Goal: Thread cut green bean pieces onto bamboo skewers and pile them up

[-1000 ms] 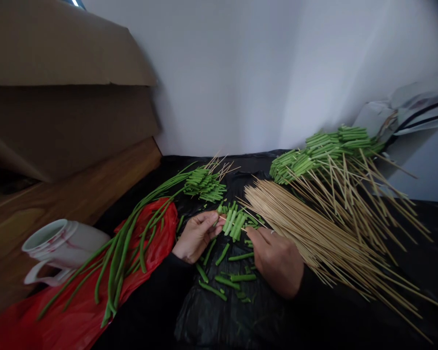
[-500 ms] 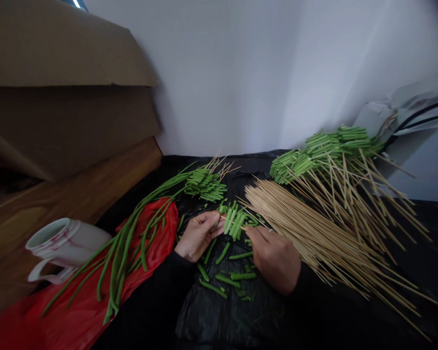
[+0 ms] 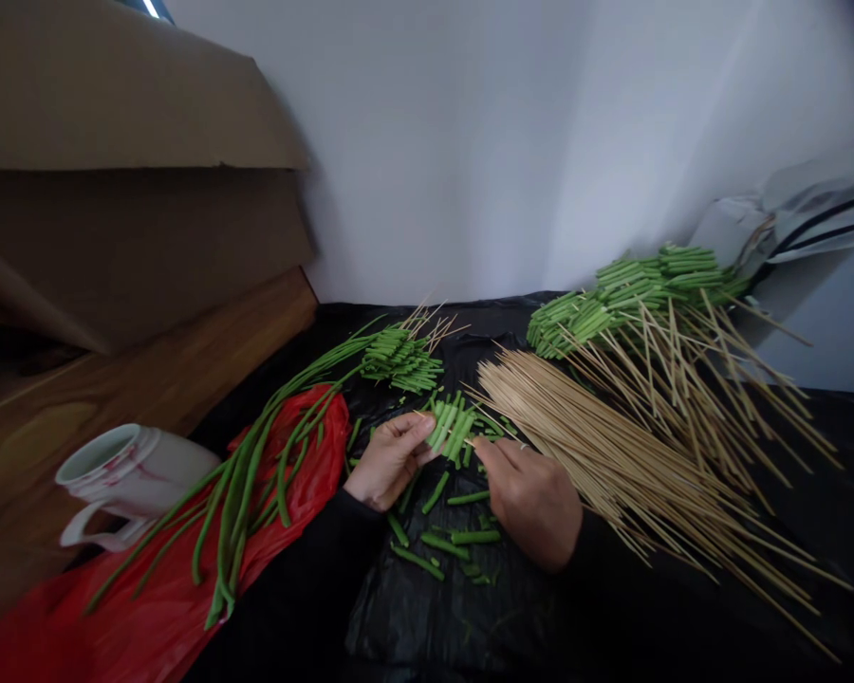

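1. Head view: left hand (image 3: 391, 462) pinches the bean row (image 3: 451, 429) at its left; right hand (image 3: 533, 505) grips the skewer (image 3: 471, 443).
2. The bean row sits between them; threading seems underway.
3. Pushing further calls for steady alignment.

The right hand (image 3: 530, 498) hid much of its skewer (image 3: 471, 442); the left edge cut off the cardboard box (image 3: 135, 104) and red bag (image 3: 135, 621).

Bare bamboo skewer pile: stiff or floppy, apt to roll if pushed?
The bamboo skewers look straight and slender, so likely stiff and light for their length. Their ends fan out with no visible tie, so a push would probably slide or roll them apart.
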Demonstrator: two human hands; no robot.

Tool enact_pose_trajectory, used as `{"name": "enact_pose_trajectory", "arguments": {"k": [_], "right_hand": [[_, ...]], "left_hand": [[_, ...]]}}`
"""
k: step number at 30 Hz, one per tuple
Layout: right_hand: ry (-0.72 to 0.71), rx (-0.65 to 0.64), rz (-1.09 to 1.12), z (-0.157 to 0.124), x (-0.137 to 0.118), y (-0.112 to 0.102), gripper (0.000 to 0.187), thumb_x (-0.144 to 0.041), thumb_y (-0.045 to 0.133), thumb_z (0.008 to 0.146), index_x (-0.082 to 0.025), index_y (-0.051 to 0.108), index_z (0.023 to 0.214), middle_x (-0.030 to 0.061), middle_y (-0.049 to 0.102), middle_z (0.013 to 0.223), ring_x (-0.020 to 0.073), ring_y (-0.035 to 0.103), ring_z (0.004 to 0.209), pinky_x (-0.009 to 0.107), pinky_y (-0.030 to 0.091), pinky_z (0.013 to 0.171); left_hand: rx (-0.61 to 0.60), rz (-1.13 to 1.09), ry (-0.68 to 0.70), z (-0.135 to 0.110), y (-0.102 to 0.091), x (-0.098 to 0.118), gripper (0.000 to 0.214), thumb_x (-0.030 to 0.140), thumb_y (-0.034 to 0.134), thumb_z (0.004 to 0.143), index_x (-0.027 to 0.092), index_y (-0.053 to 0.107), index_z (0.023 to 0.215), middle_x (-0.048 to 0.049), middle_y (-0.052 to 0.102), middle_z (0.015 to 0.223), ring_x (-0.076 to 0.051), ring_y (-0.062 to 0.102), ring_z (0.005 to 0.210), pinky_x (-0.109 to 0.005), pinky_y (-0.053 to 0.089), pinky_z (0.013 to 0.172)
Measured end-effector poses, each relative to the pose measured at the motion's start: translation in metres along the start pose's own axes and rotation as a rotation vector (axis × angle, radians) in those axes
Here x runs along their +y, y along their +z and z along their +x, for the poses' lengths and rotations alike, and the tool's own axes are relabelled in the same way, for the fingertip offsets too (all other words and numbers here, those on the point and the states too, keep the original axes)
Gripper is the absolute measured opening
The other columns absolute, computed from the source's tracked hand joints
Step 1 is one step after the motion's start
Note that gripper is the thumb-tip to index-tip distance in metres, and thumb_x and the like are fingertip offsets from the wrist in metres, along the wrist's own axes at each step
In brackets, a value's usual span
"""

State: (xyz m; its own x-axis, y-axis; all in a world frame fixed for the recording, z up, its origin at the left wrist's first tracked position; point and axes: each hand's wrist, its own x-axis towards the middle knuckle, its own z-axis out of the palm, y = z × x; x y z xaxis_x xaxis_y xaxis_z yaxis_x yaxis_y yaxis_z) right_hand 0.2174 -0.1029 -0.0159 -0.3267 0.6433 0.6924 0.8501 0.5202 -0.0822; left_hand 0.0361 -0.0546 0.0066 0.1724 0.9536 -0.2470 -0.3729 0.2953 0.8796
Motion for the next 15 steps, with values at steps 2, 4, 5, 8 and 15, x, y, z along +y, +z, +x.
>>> {"name": "enact_pose_trajectory", "arguments": {"k": [2,4,5,8,15], "right_hand": [[0.004,-0.005,0.004,0.001,0.0,-0.001,0.026,-0.01,0.043,0.088,-0.013,0.062,0.105,0.0034,0.062,0.075,0.0135,0.054,0.063,0.028,0.032,0.055],[0.011,-0.003,0.002,0.001,0.0,-0.001,0.026,-0.01,0.042,0.088,-0.013,0.062,0.104,0.0036,0.062,0.075,0.0131,0.054,0.063,0.027,0.032,0.056],[0.014,-0.002,0.0,0.001,0.0,-0.001,0.026,-0.01,0.042,0.089,-0.013,0.063,0.104,0.0037,0.062,0.075,0.013,0.054,0.064,0.027,0.031,0.056],[0.014,0.001,-0.009,0.002,0.002,-0.003,0.028,-0.01,0.041,0.089,-0.013,0.063,0.105,0.0037,0.062,0.075,0.0128,0.053,0.063,0.027,0.031,0.057],[0.034,0.033,-0.028,0.0,0.012,-0.007,0.027,-0.01,0.042,0.089,-0.014,0.064,0.103,0.0028,0.061,0.072,0.0128,0.052,0.063,0.028,0.031,0.056]], "left_hand": [[0.003,0.015,0.003,0.001,-0.002,0.0,0.028,0.029,0.087,0.055,0.013,0.065,0.065,0.0017,0.064,0.067,-0.008,0.06,0.06,-0.021,0.052,0.061],[-0.006,0.011,-0.001,0.002,-0.003,-0.002,0.029,0.031,0.086,0.057,0.014,0.067,0.07,0.0004,0.065,0.069,-0.01,0.061,0.063,-0.022,0.052,0.064],[-0.012,0.002,-0.005,0.002,-0.003,-0.002,0.029,0.031,0.085,0.058,0.014,0.068,0.073,-0.0004,0.066,0.07,-0.01,0.062,0.064,-0.023,0.053,0.066],[-0.023,-0.021,-0.02,0.003,-0.003,-0.001,0.031,0.035,0.082,0.064,0.013,0.07,0.082,-0.0037,0.07,0.076,-0.012,0.065,0.068,-0.025,0.053,0.07],[0.044,0.138,0.103,0.003,-0.018,0.02,0.033,0.043,0.071,0.075,0.012,0.072,0.086,-0.0098,0.072,0.085,-0.017,0.067,0.08,-0.027,0.052,0.077]]}}
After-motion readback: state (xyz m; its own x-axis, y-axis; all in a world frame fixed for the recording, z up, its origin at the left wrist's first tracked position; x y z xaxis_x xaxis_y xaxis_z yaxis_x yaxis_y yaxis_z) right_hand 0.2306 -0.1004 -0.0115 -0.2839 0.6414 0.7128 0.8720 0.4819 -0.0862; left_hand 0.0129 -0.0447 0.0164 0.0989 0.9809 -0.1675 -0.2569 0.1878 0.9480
